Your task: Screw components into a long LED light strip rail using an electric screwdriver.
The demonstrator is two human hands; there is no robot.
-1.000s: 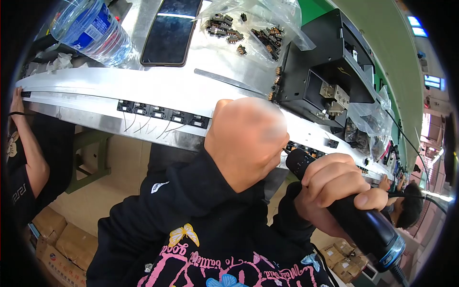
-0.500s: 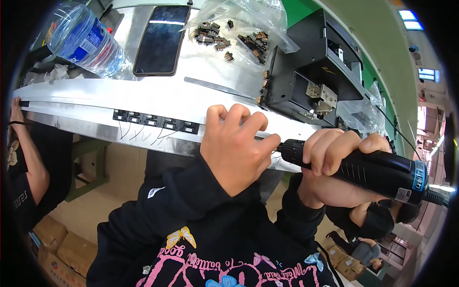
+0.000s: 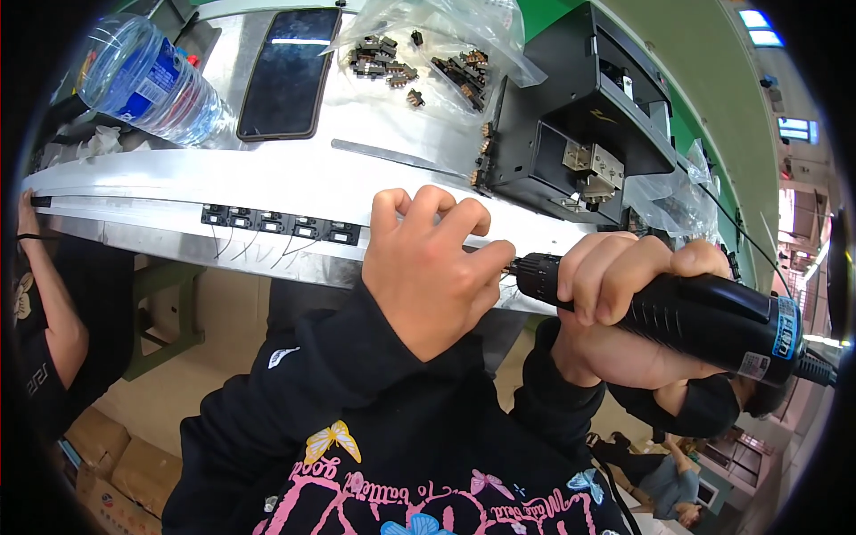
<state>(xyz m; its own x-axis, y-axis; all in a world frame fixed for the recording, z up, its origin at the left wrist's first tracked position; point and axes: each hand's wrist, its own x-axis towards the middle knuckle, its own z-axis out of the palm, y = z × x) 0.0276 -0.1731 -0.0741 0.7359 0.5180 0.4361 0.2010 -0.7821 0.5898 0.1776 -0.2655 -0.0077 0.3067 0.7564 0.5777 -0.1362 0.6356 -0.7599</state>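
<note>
Two hands: left hand (image 3: 428, 267) curled on the desk (image 3: 294, 183) edge; right hand (image 3: 624, 308) gripping a black power screwdriver (image 3: 687, 312).
Desk: silvery, carrying a phone (image 3: 290, 71), water bottle (image 3: 147, 80), black box (image 3: 571, 134).
Room: green wall (image 3: 704, 134).

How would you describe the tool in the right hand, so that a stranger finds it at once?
Start at the long silver workbench and follow its near edge toward the black machine. Just below it, the right hand grips an electric screwdriver, lying almost level with its tip by the left hand. It alone is a thick black cylinder with a ribbed grip and a blue band.
</note>
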